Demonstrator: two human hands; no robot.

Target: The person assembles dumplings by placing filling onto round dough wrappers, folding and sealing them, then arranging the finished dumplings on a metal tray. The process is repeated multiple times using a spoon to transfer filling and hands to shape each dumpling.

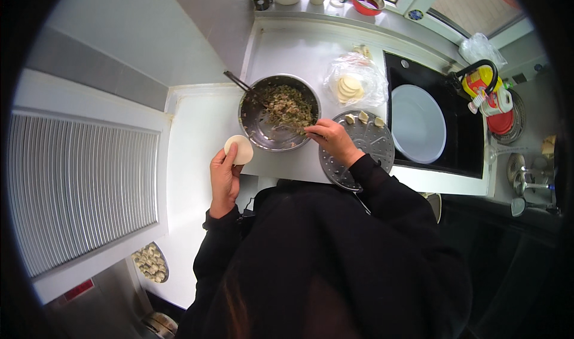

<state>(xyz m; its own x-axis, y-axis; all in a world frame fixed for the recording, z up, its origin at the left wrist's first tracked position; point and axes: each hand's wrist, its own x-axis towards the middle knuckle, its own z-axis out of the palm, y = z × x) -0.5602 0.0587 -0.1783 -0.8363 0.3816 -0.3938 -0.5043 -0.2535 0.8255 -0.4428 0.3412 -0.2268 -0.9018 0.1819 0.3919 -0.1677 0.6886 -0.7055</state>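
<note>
My left hand (225,173) pinches a round dumpling wrapper (239,149) between thumb and fingers, just left of a stainless steel bowl (273,145). Minced filling (289,105) flecked with green lies along the bowl's far and right side. At the bowl's right rim, my right hand (332,137) grips a thin utensil whose tip reaches the filling; its exact shape is hard to make out. Dark chopsticks (240,82) lean on the bowl's far left rim. Beneath my right forearm is a perforated metal steamer plate (334,164), with three small dumplings (363,117) near its far edge.
Stacked wrappers (350,89) sit in a clear plastic bag (376,81) beyond the plate. A black sink (464,146) on the right holds a pale basin (419,123). Bottles (482,83) stand by the faucet (486,63). More dumplings (151,262) fill a tray at lower left.
</note>
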